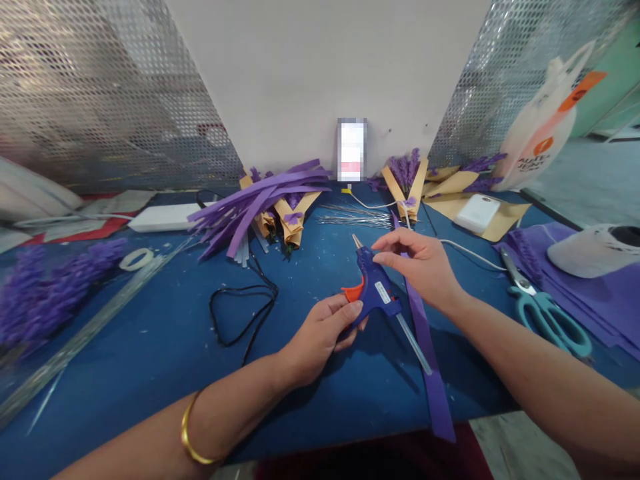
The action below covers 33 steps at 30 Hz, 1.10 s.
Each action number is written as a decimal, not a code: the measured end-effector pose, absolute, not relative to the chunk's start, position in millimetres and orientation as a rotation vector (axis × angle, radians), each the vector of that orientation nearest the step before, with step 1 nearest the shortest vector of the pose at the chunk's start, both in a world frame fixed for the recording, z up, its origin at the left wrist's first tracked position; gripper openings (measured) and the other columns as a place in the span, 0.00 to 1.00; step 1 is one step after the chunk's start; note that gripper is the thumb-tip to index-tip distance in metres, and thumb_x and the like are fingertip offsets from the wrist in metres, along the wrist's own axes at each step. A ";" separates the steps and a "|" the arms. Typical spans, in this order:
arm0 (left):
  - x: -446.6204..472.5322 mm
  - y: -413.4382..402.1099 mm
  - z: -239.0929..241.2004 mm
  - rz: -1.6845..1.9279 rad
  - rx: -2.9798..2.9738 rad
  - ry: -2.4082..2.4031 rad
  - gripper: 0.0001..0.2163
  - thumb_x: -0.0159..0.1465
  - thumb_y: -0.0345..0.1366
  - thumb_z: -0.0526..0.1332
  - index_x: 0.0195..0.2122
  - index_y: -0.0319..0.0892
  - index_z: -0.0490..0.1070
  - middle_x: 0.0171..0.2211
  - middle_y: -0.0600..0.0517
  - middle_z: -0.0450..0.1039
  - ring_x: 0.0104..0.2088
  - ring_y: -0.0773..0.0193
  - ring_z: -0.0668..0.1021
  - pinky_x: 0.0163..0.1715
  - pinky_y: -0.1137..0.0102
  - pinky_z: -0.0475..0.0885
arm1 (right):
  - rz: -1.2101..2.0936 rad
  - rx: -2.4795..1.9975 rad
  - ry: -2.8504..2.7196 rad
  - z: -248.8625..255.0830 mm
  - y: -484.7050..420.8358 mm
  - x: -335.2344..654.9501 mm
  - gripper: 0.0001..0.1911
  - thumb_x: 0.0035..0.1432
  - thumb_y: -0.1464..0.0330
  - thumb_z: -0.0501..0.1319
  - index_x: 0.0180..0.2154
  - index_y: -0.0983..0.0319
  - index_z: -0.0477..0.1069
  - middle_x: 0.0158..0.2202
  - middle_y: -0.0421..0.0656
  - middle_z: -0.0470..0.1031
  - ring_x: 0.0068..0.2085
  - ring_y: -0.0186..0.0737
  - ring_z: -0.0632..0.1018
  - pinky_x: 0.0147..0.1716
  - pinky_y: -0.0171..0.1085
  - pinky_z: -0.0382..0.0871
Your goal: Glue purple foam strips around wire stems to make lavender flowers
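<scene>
My left hand (330, 330) is wrapped round the handle of a blue hot glue gun (373, 283) with an orange trigger. The gun's metal nozzle points up and away from me. From its rear sticks out a clear glue stick (414, 343). My right hand (415, 260) has its thumb and fingers closed at the front of the barrel, just behind the nozzle; the exact contact is partly hidden. Beneath the gun and right forearm, a long purple strip (425, 347) lies on the blue table (300, 407), its near end hanging over the edge.
Teal-handled scissors (547, 317) and purple sheets (605, 293) lie right. Purple strips (265, 197), paper-wrapped lavender bunches (404, 180), wires (357, 217) and a phone (352, 150) are at the back. Left are a black cord (245, 290), glue sticks (100, 307) and purple flowers (55, 290).
</scene>
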<state>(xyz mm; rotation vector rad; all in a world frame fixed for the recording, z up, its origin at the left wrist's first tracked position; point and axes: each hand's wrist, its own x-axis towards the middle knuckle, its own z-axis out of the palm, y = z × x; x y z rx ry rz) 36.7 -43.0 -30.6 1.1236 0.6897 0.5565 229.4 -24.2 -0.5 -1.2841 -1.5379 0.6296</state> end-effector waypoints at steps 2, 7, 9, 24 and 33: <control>36.4 -42.7 -30.8 0.537 1.144 0.693 0.16 0.63 0.47 0.55 0.30 0.37 0.66 0.27 0.54 0.64 0.17 0.77 0.57 0.16 0.75 0.47 | 0.587 -1.304 -1.555 -1.7 -24.6 227.8 0.05 0.51 0.65 0.65 0.28 0.60 0.73 0.27 0.38 0.71 0.30 0.35 0.69 0.31 0.37 0.62; 36.6 -43.1 -30.2 0.514 1.155 0.706 0.17 0.62 0.48 0.55 0.28 0.37 0.65 0.23 0.56 0.61 0.17 0.77 0.57 0.17 0.75 0.48 | 0.695 -1.311 -1.584 -0.6 -25.0 227.0 0.09 0.56 0.65 0.59 0.26 0.61 0.66 0.24 0.37 0.65 0.28 0.32 0.65 0.30 0.35 0.60; 37.1 -43.4 -29.4 0.536 1.129 0.700 0.16 0.62 0.47 0.56 0.28 0.37 0.66 0.24 0.55 0.62 0.17 0.77 0.57 0.17 0.75 0.47 | 0.770 -1.245 -1.514 0.8 -24.6 228.0 0.10 0.59 0.65 0.56 0.26 0.61 0.65 0.24 0.37 0.65 0.28 0.32 0.66 0.31 0.36 0.61; 37.7 -41.4 -29.1 0.657 1.017 0.695 0.14 0.63 0.43 0.55 0.28 0.36 0.65 0.25 0.55 0.63 0.15 0.79 0.56 0.16 0.74 0.44 | 0.761 -1.286 -1.544 7.0 -24.2 235.4 0.07 0.51 0.66 0.65 0.34 0.60 0.74 0.27 0.39 0.73 0.30 0.34 0.71 0.32 0.36 0.65; 37.2 -43.1 -31.1 0.606 1.063 0.688 0.14 0.63 0.44 0.56 0.29 0.37 0.66 0.26 0.55 0.64 0.16 0.79 0.57 0.17 0.75 0.46 | 0.689 -1.331 -1.679 2.1 -23.5 231.7 0.08 0.55 0.66 0.60 0.26 0.62 0.68 0.24 0.37 0.67 0.27 0.31 0.66 0.28 0.33 0.59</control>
